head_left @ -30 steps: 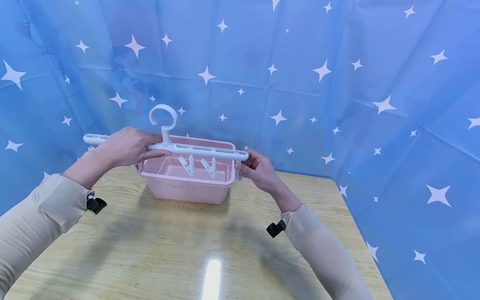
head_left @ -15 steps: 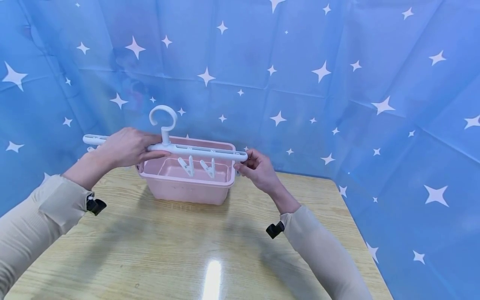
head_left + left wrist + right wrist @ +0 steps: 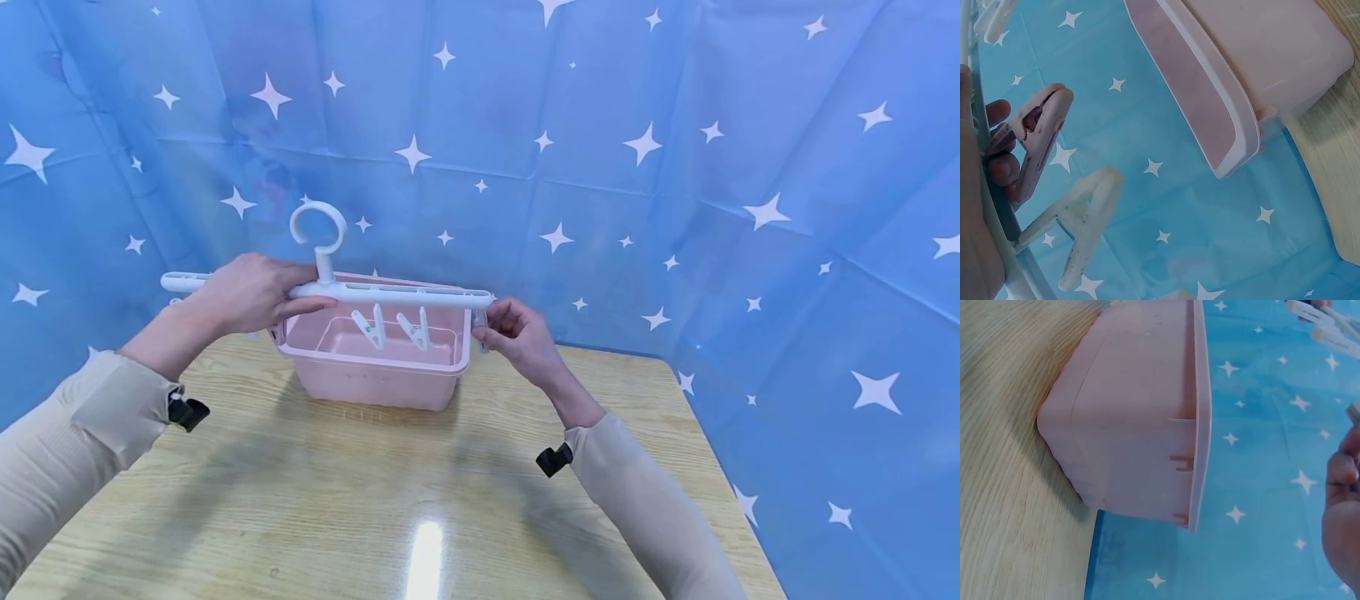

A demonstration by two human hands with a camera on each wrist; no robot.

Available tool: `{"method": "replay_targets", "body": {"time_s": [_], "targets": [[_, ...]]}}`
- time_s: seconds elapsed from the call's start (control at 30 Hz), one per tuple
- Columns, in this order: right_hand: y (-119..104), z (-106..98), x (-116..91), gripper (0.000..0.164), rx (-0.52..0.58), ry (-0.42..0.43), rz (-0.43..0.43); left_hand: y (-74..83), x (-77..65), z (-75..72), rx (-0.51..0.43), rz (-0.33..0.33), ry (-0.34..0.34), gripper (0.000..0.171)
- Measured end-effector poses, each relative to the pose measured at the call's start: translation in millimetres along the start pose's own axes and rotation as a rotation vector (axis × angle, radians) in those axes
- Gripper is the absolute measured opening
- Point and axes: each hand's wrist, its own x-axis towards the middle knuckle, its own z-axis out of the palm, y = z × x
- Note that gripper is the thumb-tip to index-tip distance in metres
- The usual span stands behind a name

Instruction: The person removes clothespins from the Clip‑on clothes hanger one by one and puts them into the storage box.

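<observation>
Head view: white clip hanger (image 3: 405, 293) is up in the air over the pink basket (image 3: 375, 379), which sits near the desk's (image 3: 337, 500) back edge, left of its back right corner. Left hand (image 3: 251, 293) wraps the bar just left of the hook (image 3: 341, 237), thumb along the near side; closed firmly, probably gripping near the middle so the bar balances. Long axis runs left to right, right end slightly lower in frame; hook points up, its gap facing left. Two white clips (image 3: 392, 328) dangle below the bar, in front of the basket's opening. Right hand (image 3: 525, 342) pinches the end clip (image 3: 481, 330) between thumb and fingers, almost no gap, likely to steady that end; whether the clip itself is squeezed open, can't tell. Left wrist view: fingers curled around the bar at the left edge, a pinkish clip (image 3: 1041, 134) right by the fingertips, a translucent clip (image 3: 1085, 219) next to it, basket well apart. Right wrist view: basket's end wall faces the camera; hand at the right edge, fingers bent, only a sliver of what they hold shows. Starry curtain (image 3: 1260, 487) behind.
</observation>
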Motion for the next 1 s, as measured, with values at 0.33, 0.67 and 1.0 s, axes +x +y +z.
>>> {"method": "replay_targets", "body": {"time_s": [0.33, 0.67, 1.0], "targets": [[3, 4, 4, 0.025, -0.046, -0.018, 0.024, -1.1, -0.9, -3.2, 0.005, 0.005, 0.016, 0.029], [6, 5, 10, 0.026, -0.196, -0.003, 0.082, 0.3, 0.8, -7.7, -0.007, -0.021, -0.006, 0.029], [13, 9, 13, 0.028, -0.280, 0.014, 0.111, -0.2, -0.8, -4.9, 0.010, -0.011, 0.002, 0.030]]}}
